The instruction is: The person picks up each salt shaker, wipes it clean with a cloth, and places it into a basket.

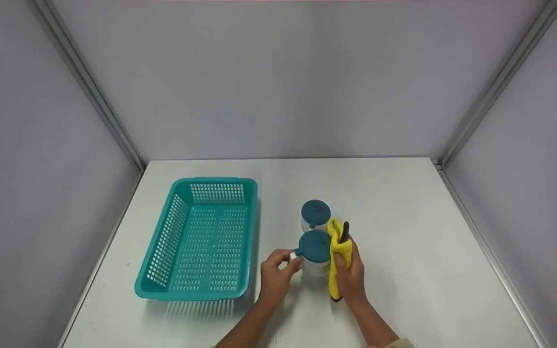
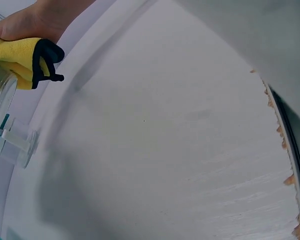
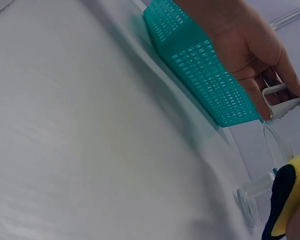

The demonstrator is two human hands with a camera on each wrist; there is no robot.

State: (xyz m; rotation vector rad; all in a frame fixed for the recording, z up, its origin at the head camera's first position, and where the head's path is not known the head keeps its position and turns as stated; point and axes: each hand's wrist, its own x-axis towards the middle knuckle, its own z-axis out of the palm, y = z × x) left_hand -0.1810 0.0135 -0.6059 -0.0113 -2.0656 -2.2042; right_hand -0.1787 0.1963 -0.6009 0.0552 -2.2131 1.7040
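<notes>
A clear glass jar [image 1: 315, 268] with a dark teal lid [image 1: 315, 245] is held up between the two hands. My left hand [image 1: 276, 275] pinches its white handle [image 3: 285, 107], which shows closely in the right wrist view. A yellow cloth [image 1: 336, 270] with black edging is in my right hand [image 1: 352, 278], gripped against the jar's right side. Just beyond stands a second, similar jar [image 1: 315, 212] on the table; its white handle [image 2: 16, 140] shows in the left wrist view. The near jar and the cloth partly cover it in the head view.
A teal plastic basket [image 1: 252, 232] with perforated sides sits on the white table [image 1: 414, 232], left of the hands. Grey panels [image 1: 278, 87] enclose the table at the back and both sides. The table's chipped edge [image 2: 285, 145] shows in the left wrist view.
</notes>
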